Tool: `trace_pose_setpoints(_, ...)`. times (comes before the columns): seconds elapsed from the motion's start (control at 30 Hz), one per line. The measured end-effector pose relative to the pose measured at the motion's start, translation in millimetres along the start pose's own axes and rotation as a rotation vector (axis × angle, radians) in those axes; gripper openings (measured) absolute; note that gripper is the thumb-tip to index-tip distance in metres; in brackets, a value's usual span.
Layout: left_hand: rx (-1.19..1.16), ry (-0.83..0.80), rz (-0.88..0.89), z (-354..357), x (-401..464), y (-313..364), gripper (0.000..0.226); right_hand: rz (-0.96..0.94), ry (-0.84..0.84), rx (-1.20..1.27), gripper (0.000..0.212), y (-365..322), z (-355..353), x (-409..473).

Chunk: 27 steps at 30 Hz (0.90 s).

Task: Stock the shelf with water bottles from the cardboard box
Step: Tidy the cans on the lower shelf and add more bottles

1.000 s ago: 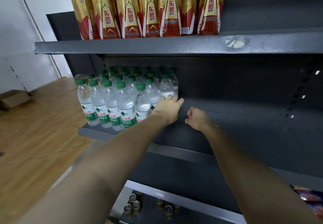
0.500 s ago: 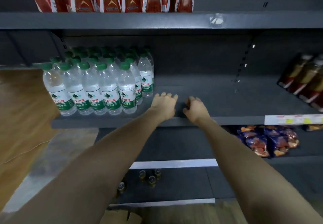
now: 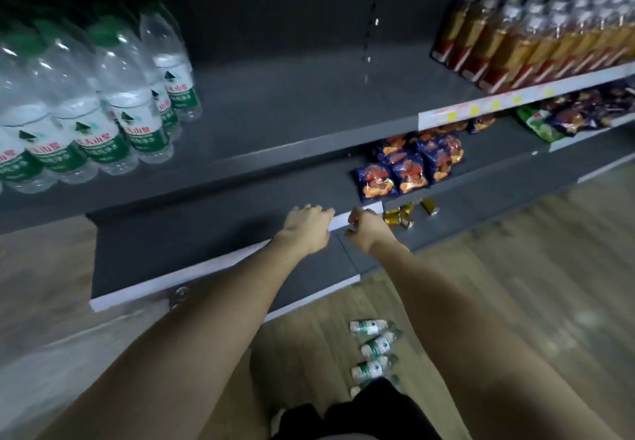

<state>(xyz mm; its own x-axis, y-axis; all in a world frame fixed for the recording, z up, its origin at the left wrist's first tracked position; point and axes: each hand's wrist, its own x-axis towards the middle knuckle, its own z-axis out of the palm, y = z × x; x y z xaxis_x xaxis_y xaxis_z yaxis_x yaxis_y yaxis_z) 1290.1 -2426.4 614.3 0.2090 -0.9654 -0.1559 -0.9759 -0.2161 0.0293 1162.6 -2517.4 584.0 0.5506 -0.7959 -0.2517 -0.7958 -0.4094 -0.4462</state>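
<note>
Several water bottles (image 3: 103, 109) with green caps and green labels stand packed on the left of the dark shelf (image 3: 292, 113). Three more water bottles (image 3: 376, 345) lie on the wooden floor between my arms. My left hand (image 3: 307, 224) reaches forward in front of the lower shelves, fingers relaxed, holding nothing. My right hand (image 3: 366, 230) is beside it with fingers loosely curled, also empty. Both hands are below the bottle shelf and apart from any bottle. The cardboard box is out of view.
Amber drink bottles (image 3: 536, 34) fill the shelf's right part. Snack bags (image 3: 409, 168) lie on the shelf below, with small gold packets (image 3: 400, 218) lower down. The middle of the bottle shelf is bare. Wooden floor (image 3: 515, 267) spreads to the right.
The view has tipped down and to the right. Both hands have dropped from the bottle shelf's front edge to in front of the lower shelves. Bottles on the floor have come into view.
</note>
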Motion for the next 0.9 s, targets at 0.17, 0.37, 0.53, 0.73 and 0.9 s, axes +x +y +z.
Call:
trace_pose_setpoints(0.17, -0.021, -0.120, 0.084, 45, 4, 46, 0.030, 0.120, -0.046, 0.072, 0.034, 73, 35, -26)
trace_pose_setpoints(0.37, -0.025, -0.257, 0.092, 93, 23, 124, 0.029, 0.248, -0.115, 0.117, 0.032, 166, 46, -48)
trace_pose_setpoints(0.53, -0.069, -0.386, 0.046, 136, 44, 195, 0.030, 0.319, -0.210, 0.153, 0.039, 256, 57, -60)
trace_pose_setpoints(0.73, -0.148, -0.507, -0.005, 200, 67, 268, 0.025, 0.476, -0.320, 0.234, 0.045, 346, 98, -80)
trace_pose_setpoints(0.9, -0.123, -0.616, 0.008, 250, 75, 293, 0.031, 0.593, -0.388, 0.365, 0.045, 381, 139, -89)
